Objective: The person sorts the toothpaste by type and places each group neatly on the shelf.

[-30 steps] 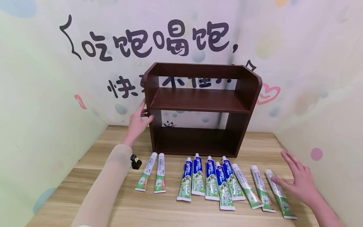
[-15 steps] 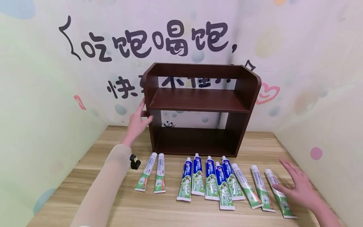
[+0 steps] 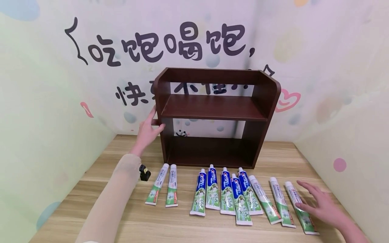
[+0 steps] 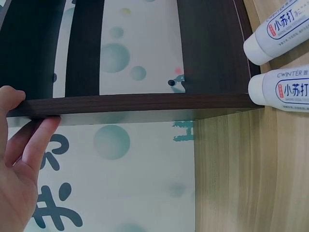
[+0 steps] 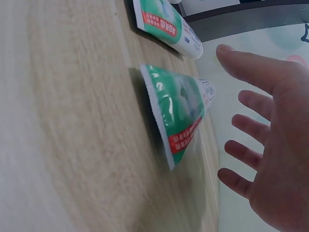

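Observation:
A dark brown two-tier wooden rack (image 3: 214,108) stands at the back of the table. With thumb in front and fingers behind, my left hand (image 3: 148,131) grips its left side panel, whose edge (image 4: 145,102) shows in the left wrist view. My right hand (image 3: 323,204) hovers, fingers spread, beside the rightmost white-and-green toothpaste tube (image 3: 294,194); in the right wrist view a gap shows between the fingers (image 5: 251,128) and that tube (image 5: 176,104). Two similar tubes (image 3: 277,192) lie to its left.
Several blue-and-green toothpaste tubes (image 3: 212,189) lie in front of the rack, some overlapping. Two more white-and-green tubes (image 3: 172,184) lie at the left. The wood-grain table (image 3: 103,189) meets printed fabric walls (image 3: 334,101) on the left, back and right.
My right hand has lowered toward the rightmost toothpaste tube. The left hand stays on the rack's side, and the tubes and rack have not moved.

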Tool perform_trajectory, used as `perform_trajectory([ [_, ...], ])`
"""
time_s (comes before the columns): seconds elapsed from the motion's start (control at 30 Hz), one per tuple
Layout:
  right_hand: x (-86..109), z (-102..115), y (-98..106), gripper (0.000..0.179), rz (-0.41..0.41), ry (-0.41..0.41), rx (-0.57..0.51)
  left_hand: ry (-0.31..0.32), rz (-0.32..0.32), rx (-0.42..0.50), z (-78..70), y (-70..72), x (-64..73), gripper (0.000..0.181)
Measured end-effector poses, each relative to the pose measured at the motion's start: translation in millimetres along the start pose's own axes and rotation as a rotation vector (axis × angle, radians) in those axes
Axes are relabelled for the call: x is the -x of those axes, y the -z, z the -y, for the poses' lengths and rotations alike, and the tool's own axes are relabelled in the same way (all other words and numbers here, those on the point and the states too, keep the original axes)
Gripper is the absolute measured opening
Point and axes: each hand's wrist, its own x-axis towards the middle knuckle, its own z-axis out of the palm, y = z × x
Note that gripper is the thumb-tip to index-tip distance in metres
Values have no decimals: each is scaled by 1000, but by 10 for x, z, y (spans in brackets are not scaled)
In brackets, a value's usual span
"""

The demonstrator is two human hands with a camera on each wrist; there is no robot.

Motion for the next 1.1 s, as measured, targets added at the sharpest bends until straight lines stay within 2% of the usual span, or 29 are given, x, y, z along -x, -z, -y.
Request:
perform_trajectory([
  [0.37,4,-82,6,66,89,21,64,-3,0,-2,-7,18,-38,85],
  [0.53,-6,-62,10,64,176,-26,18,-11,-8,-4,2,10,-57,85],
  [0.8,-104,69,80,72,338,-111,-64,-1,-2,-6,1,-4,-49,84],
  [0.97,-156,137,109,76,388,-153,-59,8,-4,-16,-5,6,-19,85],
  [1.1,-184,165,120,76,421,-177,-99,12,-1,-30,2,4,-2,84],
])
